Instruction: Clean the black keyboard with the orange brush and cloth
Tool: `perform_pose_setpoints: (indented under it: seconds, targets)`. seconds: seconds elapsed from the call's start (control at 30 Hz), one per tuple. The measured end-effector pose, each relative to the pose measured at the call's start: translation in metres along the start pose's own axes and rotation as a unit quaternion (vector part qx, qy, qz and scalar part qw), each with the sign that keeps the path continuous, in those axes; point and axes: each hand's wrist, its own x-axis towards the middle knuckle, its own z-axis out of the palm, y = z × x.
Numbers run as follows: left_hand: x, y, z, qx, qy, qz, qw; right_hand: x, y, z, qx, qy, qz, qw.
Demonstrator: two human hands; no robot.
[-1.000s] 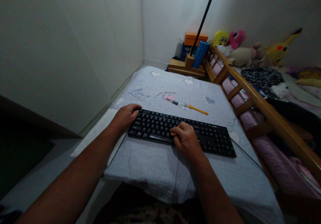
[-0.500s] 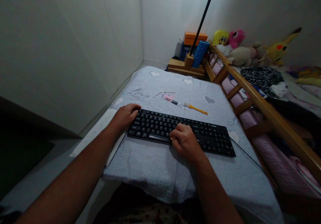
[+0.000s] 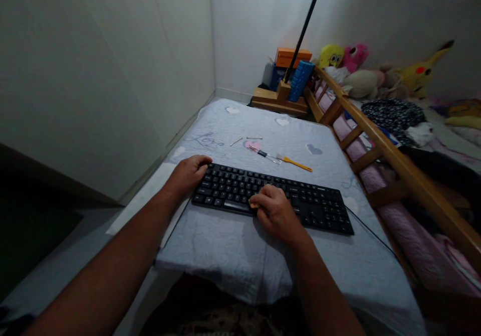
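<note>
A black keyboard [image 3: 233,188] lies slightly slanted on the cloth-covered table. My left hand [image 3: 189,174] grips its upper left corner, the thumb along the side edge and the fingers at the back. Over the right end of the space bar, my right hand [image 3: 276,209] is closed, pinching a small orange-yellow piece [image 3: 254,205] against the keys. Most of that piece is hidden by the fingers, so its kind cannot be made out. Beyond the keyboard lie a keycap puller [image 3: 264,154] with wire loops and a yellow-handled brush [image 3: 295,163].
Two cotton swabs [image 3: 254,138] lie farther back on the pale blue tablecloth [image 3: 221,125]. The keyboard's cable [image 3: 372,231] runs off to the right. A wooden bed rail [image 3: 391,155] borders the table's right side, and a lamp pole [image 3: 305,27] stands behind.
My right hand has shifted slightly left along the keyboard's front row, and more of the orange-yellow piece shows. My left hand stays in place.
</note>
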Motion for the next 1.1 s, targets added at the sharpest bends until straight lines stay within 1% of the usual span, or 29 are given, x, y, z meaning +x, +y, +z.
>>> perform_pose_setpoints:
  seconds: [0.17, 0.33, 0.4, 0.5, 0.67, 0.87, 0.97, 1.1]
  targets:
    - [-0.001, -0.001, -0.001, -0.006, 0.001, -0.001, 1.0, 0.001, -0.004, 0.0, -0.02, -0.026, -0.005, 0.999]
    - [0.0, -0.002, -0.001, -0.004, -0.002, 0.007, 1.0, -0.002, 0.001, -0.01, -0.039, -0.047, 0.002, 0.998]
    - [0.0, -0.001, -0.001, -0.001, -0.004, 0.003, 1.0, -0.004, 0.004, -0.014, -0.037, -0.046, 0.011, 0.998]
    - [0.0, 0.0, -0.001, 0.0, -0.005, 0.001, 1.0, -0.003, 0.005, -0.016, -0.022, -0.03, 0.022, 0.999]
    - [0.0, -0.001, -0.001, -0.004, -0.005, 0.003, 1.0, 0.006, -0.005, -0.004, 0.0, -0.013, 0.01, 1.0]
    - [0.0, -0.002, 0.0, -0.004, -0.005, 0.004, 1.0, 0.019, -0.021, 0.015, -0.061, -0.033, -0.01, 0.998]
    - [0.0, -0.003, 0.001, -0.018, -0.003, 0.005, 1.0, 0.02, -0.025, 0.019, -0.075, -0.046, -0.018, 0.996]
    - [-0.001, -0.003, 0.001, -0.025, 0.001, 0.004, 1.0, 0.016, -0.025, 0.019, -0.073, -0.055, -0.034, 0.995]
